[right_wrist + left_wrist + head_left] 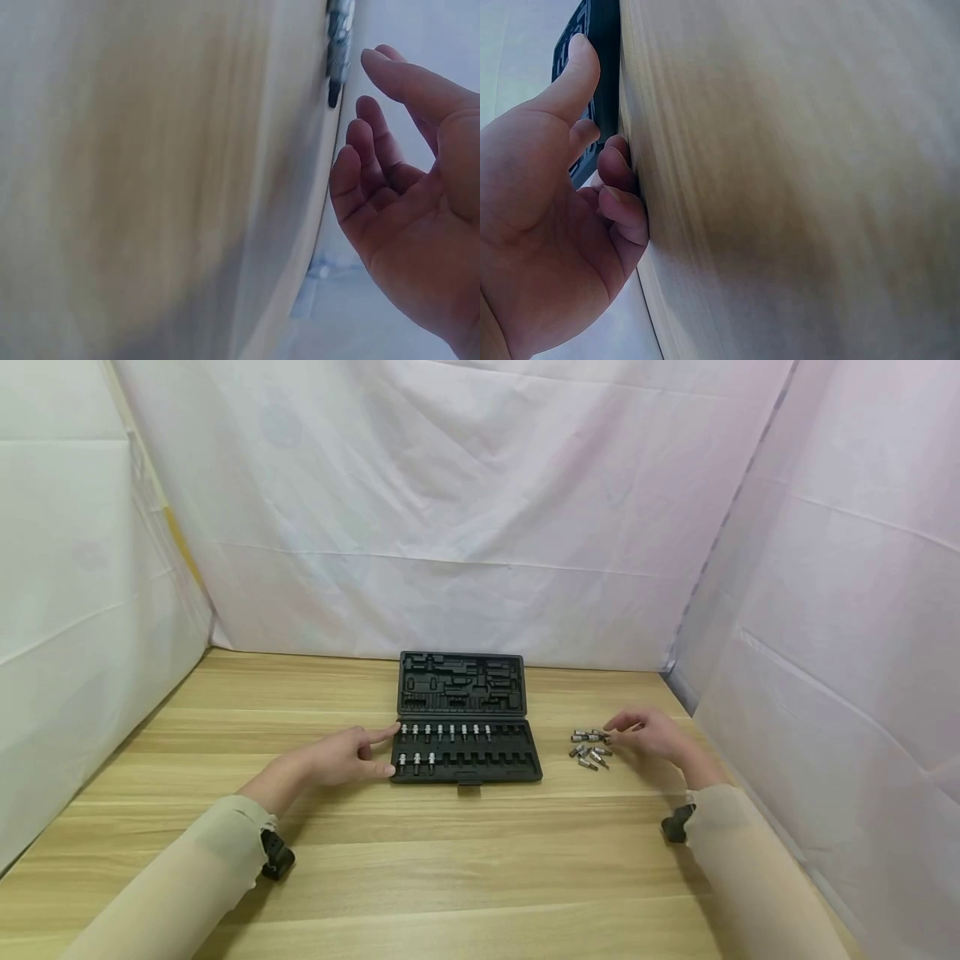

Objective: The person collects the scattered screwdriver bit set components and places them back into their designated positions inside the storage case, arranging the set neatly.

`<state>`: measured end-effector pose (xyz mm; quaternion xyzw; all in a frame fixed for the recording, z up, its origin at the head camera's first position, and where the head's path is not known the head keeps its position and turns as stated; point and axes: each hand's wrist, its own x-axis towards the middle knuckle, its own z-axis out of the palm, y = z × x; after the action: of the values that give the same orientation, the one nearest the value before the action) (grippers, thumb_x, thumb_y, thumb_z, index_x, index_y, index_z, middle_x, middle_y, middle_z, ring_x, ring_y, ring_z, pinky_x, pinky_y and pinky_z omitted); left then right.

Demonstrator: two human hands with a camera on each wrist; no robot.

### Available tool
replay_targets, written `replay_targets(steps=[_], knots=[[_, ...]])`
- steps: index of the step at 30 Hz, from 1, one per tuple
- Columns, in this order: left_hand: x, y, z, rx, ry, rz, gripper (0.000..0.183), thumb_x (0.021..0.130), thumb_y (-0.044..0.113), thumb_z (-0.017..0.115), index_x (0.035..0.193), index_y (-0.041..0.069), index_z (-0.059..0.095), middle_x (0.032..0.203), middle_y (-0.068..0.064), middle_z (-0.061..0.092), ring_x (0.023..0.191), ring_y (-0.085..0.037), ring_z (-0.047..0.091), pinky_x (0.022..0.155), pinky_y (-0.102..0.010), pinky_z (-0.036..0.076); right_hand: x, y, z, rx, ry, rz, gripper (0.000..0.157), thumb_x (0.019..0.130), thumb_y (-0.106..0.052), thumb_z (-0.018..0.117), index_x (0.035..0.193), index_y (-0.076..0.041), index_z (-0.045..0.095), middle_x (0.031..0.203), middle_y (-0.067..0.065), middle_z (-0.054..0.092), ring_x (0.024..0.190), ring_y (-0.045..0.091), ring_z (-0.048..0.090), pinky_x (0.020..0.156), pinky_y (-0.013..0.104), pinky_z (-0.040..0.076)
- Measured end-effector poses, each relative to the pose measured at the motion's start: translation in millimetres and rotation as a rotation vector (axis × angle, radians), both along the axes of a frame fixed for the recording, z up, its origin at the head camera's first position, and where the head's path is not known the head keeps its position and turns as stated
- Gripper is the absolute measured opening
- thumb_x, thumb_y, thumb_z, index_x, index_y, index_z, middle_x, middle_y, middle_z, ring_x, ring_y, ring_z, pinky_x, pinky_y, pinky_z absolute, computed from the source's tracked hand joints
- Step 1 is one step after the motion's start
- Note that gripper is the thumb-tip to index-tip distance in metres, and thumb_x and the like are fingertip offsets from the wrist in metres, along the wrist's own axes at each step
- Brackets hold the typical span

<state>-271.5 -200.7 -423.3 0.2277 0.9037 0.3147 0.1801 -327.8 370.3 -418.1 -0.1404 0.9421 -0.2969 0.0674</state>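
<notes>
A black tool case [468,768] lies open on the table, its lid [461,683] folded back. Silver bit sockets [440,732] stand along most of its upper row, and three more [417,762] at the left of the lower row. My left hand [341,758] touches the case's left edge with straight thumb and index finger; its other fingers curl loosely with nothing in them. To the right of the case lies a pile of loose bit sockets [591,753]. Right beside that pile, my right hand [652,737] hovers with loosely bent fingers, and nothing shows between them in the right wrist view.
The wooden table [450,868] stretches around the case and pile. White cloth [450,510] hangs behind the table and on both sides. Each wrist carries a small black camera, such as the left one [277,856].
</notes>
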Motion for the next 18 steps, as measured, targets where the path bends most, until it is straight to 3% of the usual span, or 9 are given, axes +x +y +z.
replay_targets(steps=[18], knots=[[0.0,0,-0.3,0.001,0.008,-0.013,0.09,0.104,0.044,0.076,0.174,0.014,0.028,0.067,0.006,0.048,0.06,-0.01,0.036,0.063,-0.029,0.041,-4.4,13,-8.3,0.052,-0.051,-0.004,0.026,0.101,-0.023,0.08,0.123,-0.01,0.081,0.118,0.01,0.08,0.104,0.021,0.066,0.085,0.034,0.053]])
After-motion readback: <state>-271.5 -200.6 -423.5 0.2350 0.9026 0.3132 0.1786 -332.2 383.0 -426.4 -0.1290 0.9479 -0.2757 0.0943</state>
